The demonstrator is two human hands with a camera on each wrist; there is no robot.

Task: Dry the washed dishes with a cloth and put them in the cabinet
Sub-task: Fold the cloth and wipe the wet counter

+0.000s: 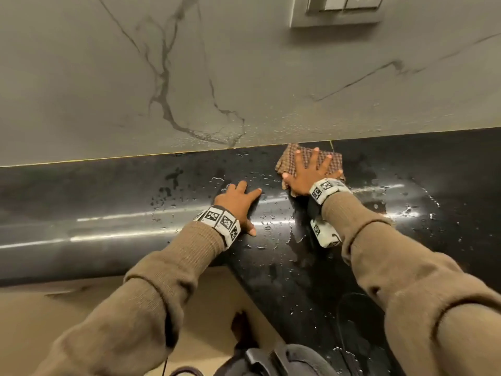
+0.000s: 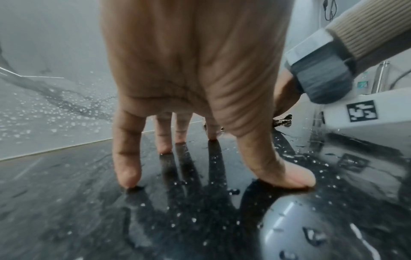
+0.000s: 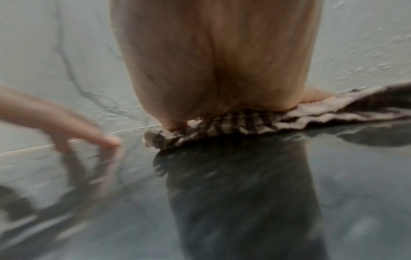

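Two hands lie on a glossy black stone countertop speckled with water drops. The right hand is flat with fingers spread wide, pressing down on a brown checked cloth; nothing is pinched. The left hand rests just beside it on bare wet stone, fingers straight and slightly apart, fingertips and thumb touching the surface, holding nothing. The cloth is crumpled flat near the back of the counter, its far edge touching or nearly touching the grey marble-veined wall; its long axis runs left to right along that wall. Droplets also dot the lower wall. A grey switch plate sits high on the wall, above the right hand. Brown ribbed sleeves and marker-printed wristbands cover both wrists.
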